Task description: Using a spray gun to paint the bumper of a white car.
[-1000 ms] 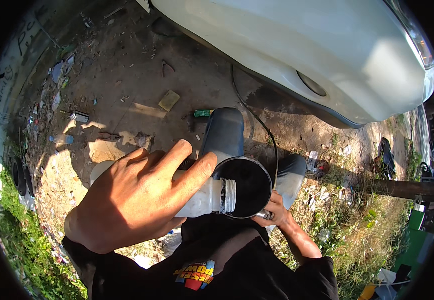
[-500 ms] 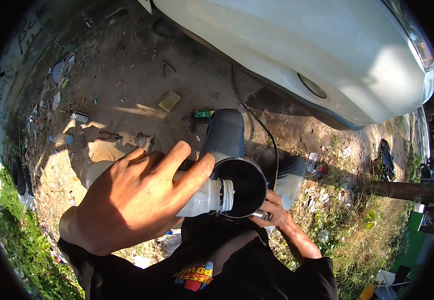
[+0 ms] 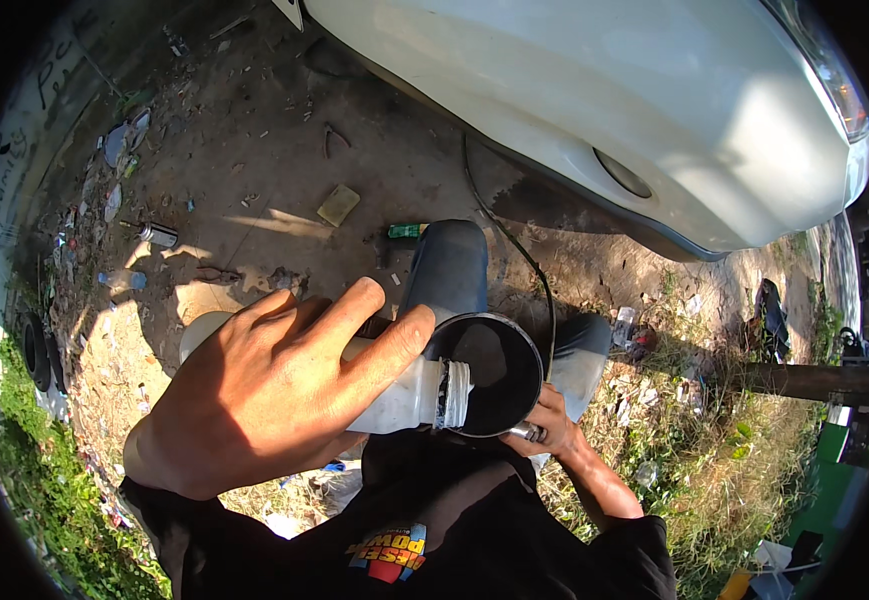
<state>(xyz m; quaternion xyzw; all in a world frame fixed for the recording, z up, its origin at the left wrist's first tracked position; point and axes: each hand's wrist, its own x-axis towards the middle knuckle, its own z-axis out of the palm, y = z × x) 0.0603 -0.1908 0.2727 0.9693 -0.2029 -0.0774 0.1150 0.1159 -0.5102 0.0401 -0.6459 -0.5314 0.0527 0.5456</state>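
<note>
My left hand (image 3: 279,385) is wrapped over a white plastic bottle (image 3: 389,405), which lies tilted on its side. The bottle's uncapped, threaded neck (image 3: 454,393) points right, over the near left rim of a round, dark-lined cup (image 3: 499,375). Fingers of my right hand (image 3: 546,425) are closed at the cup's lower right edge, with a small silver metal piece (image 3: 528,431) beside them. A pale reflection shows inside the cup; whether liquid is flowing from the neck I cannot make out. My palm hides much of the bottle.
A white car's bumper (image 3: 594,120) fills the upper right, with a dark hose (image 3: 529,260) running from under it. On the ground lie a sponge-like yellowish block (image 3: 338,205), pliers (image 3: 219,274), a spray can (image 3: 158,235) and scattered litter. Behind the cup is my knee (image 3: 449,265).
Both hands, the bottle and the cup have shifted slightly to the right together. The neck stays over the cup, and a paler patch now shows inside it.
</note>
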